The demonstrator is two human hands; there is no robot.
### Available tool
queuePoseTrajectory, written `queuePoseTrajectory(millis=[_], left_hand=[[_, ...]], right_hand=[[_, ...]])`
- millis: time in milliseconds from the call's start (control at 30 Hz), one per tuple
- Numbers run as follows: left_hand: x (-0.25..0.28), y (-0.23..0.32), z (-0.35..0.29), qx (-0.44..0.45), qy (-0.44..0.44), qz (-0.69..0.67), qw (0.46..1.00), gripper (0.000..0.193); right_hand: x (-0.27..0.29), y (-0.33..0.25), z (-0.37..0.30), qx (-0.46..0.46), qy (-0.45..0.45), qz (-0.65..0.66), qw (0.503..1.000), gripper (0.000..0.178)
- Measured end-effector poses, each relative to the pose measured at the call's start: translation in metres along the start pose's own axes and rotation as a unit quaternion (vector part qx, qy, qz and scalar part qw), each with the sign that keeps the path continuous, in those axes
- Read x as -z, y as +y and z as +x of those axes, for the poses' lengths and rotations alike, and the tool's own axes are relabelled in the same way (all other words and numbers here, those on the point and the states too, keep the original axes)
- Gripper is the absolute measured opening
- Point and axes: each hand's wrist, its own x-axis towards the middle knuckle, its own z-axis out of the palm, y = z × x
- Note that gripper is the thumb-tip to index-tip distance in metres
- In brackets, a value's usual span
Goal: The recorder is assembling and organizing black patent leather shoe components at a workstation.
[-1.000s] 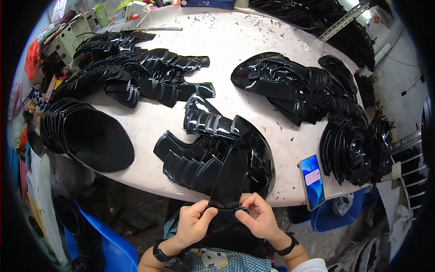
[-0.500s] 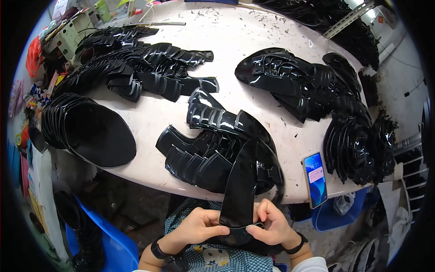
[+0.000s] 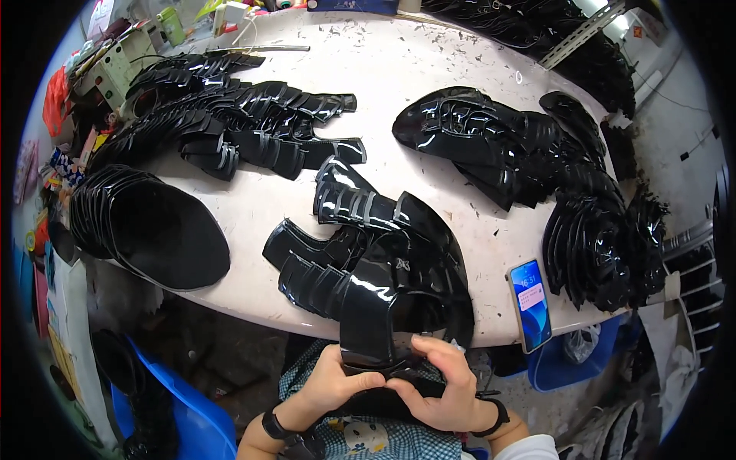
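Low at the table's near edge, a glossy black shoe-upper piece (image 3: 368,310) is bent upright between my hands. My left hand (image 3: 331,386) is closed on its lower left edge, with the thumb across the front. Thumb and fingers of my right hand (image 3: 452,389) pinch the lower right side. Both thumbs nearly meet at the bottom edge, where dark folds hide the exact grip. Directly behind the held piece lies a loose pile of similar black upper pieces (image 3: 418,218), some with grey strips along their edges.
More shiny black pieces lie in overlapping rows (image 3: 261,107) at far left and in a heap (image 3: 529,146) at right. A nested stack (image 3: 165,230) stands at left. A phone (image 3: 529,305) rests near the right edge. Blue bins (image 3: 188,406) stand below the table.
The held piece has turned and bent, its upper part now leaning left and showing a shiny fold. My left hand has shifted left; my right fingers have moved inward over the piece.
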Motion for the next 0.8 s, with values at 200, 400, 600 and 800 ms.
queuePoseTrajectory(millis=[200, 400, 600, 800], left_hand=[[0.001, -0.003, -0.006, -0.065, 0.004, 0.007, 0.998, 0.025], [-0.011, 0.003, -0.005, -0.091, 0.024, 0.044, 0.995, 0.023], [-0.003, 0.007, -0.004, -0.027, 0.021, 0.099, 0.994, 0.018], [-0.012, 0.005, -0.006, -0.097, 0.040, 0.135, 0.985, 0.021]], right_hand=[[0.002, 0.003, -0.002, -0.132, -0.057, 0.151, 0.978, 0.040], [-0.005, 0.008, 0.006, -0.064, 0.031, 0.146, 0.987, 0.014], [-0.005, 0.010, 0.004, -0.033, 0.016, -0.016, 0.999, 0.022], [0.000, 0.007, 0.013, -0.100, -0.061, 0.139, 0.983, 0.026]])
